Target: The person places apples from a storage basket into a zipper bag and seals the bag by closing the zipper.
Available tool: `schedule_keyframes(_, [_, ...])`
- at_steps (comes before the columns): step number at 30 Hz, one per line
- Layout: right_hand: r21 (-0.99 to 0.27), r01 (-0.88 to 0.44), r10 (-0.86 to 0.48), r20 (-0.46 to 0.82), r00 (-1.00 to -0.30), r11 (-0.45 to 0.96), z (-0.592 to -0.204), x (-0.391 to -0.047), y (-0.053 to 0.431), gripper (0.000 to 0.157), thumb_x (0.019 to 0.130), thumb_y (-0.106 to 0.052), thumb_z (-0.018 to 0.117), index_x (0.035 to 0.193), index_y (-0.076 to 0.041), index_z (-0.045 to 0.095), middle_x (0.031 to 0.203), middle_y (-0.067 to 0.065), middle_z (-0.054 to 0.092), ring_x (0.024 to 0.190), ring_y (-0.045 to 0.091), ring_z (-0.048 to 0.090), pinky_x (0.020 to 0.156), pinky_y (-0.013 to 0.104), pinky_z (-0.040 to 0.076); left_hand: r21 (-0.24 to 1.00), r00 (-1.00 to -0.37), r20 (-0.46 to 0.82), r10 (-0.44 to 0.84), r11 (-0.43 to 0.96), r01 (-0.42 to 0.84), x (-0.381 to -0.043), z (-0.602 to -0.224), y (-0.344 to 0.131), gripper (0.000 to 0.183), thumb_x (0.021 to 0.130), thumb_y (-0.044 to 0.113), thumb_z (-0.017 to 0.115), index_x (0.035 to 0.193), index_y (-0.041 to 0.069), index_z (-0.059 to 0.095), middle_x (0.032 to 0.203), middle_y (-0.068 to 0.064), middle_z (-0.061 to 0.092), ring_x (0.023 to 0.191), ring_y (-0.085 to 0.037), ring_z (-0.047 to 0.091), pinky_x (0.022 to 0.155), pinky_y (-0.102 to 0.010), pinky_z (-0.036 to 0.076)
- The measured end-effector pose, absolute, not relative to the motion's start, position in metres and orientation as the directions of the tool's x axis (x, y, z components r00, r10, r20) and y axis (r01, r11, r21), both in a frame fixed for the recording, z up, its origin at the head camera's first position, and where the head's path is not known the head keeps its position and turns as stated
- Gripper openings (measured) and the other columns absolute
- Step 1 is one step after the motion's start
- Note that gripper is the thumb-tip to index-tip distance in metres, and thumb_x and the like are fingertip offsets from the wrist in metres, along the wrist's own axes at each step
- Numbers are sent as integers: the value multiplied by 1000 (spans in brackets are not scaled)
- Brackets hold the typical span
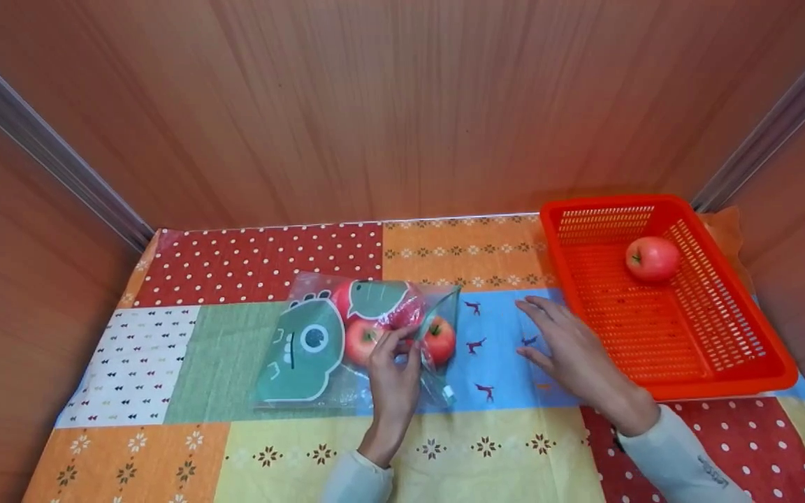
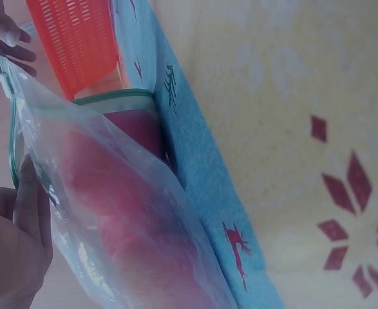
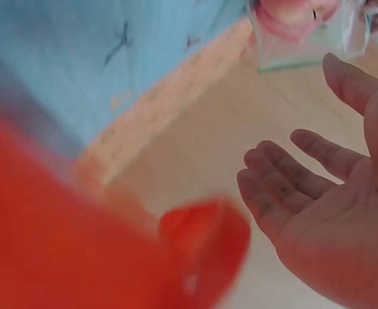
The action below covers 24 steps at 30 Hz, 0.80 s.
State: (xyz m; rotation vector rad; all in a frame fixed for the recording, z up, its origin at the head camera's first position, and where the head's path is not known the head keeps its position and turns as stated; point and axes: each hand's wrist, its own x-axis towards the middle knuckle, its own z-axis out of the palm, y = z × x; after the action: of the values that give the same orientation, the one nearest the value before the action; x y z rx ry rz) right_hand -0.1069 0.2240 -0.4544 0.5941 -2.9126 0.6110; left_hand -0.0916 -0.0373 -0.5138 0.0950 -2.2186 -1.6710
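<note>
A clear zip bag (image 1: pixel 305 356) with a green cartoon monster print lies flat, holding several red apples (image 1: pixel 360 341). One apple (image 1: pixel 440 342) sits close to the bag's green-edged opening on the right. My left hand (image 1: pixel 394 381) pinches the bag's upper layer near that opening; in the left wrist view its fingers (image 2: pixel 28 206) are at the zip edge (image 2: pixel 13 148). Between the bag and the red basket, my right hand (image 1: pixel 574 353) is held with fingers extended and nothing in it. The right wrist view shows its bare palm (image 3: pixel 337 238).
A red plastic basket (image 1: pixel 668 388) stands on the right with a single apple (image 1: pixel 653 259) inside, toward its back. The patchwork cloth (image 1: pixel 305 461) covers the table. Wood-grain panels (image 1: pixel 402 112) enclose the back and both sides.
</note>
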Motion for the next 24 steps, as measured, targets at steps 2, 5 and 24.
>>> schedule_keyframes(2, [-355,-383,-336,188,-923,853,-447,-107,232,73,87,-15,88,150,-1,55,150,23,55,135,43,55,108,64,48,938,-931,251,-265,302,167,-92,-514,-37,27,92,-7,76,116,3,76,110,-9,75,89,-20,71,81,-31,63])
schedule_keyframes(5, [-359,-351,-302,187,-935,865,-436,-108,244,74,88,-15,87,151,-1,53,151,23,53,135,43,53,109,66,47,933,-925,270,-268,309,183,-92,-514,-37,26,91,-9,75,115,2,76,107,-10,75,89,-21,71,82,-33,64])
schedule_keyframes(24, [-224,-296,-238,253,-938,928,-412,-131,322,75,83,-7,89,146,9,52,145,33,51,122,51,51,94,73,51,947,-941,211,-265,293,130,-91,-512,-38,26,93,-4,77,118,4,76,112,-9,75,92,-20,70,82,-32,64])
